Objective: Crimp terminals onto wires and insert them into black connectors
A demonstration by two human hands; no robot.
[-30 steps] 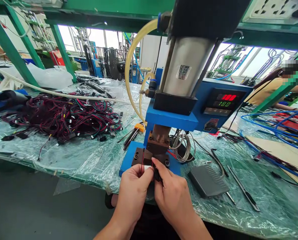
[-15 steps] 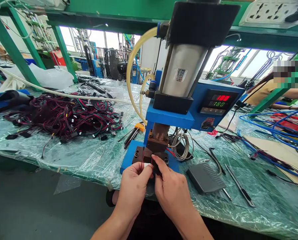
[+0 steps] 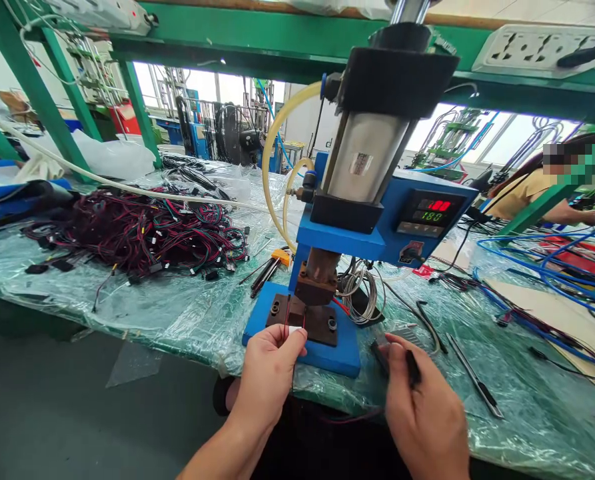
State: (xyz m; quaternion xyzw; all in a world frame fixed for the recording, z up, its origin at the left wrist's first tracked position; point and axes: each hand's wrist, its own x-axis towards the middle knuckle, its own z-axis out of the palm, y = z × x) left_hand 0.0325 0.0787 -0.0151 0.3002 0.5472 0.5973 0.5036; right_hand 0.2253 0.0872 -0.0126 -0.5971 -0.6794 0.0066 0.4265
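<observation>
The person's two hands are apart from each other, both at the near edge of the table (image 3: 187, 317). The left hand (image 3: 271, 363) has its thumb and finger pressed together on a white piece (image 3: 294, 329), just in front of the near side of the press (image 3: 340, 239); thin dark and red wires (image 3: 286, 313) run up from there before the lower block (image 3: 322, 331). The right hand (image 3: 427, 400), to the right, has its fingers bent around a black piece (image 3: 413, 369); what this piece is, one cannot tell. Behind the right hand lies a grey box (image 3: 406, 335), partly hidden, and to its right lies a metal rod (image 3: 477, 380) with a dark grip. The upper block (image 3: 316, 288) of the press hangs above the lower block, with a gap between. Farther, to the left of the press, are an orange clip (image 3: 280, 255) and a large heap of cables (image 3: 152, 233); to the right is a coil (image 3: 370, 293). The display (image 3: 434, 212) shows red and green digits. At the far right, another person (image 3: 532, 190) is behind a green post.
</observation>
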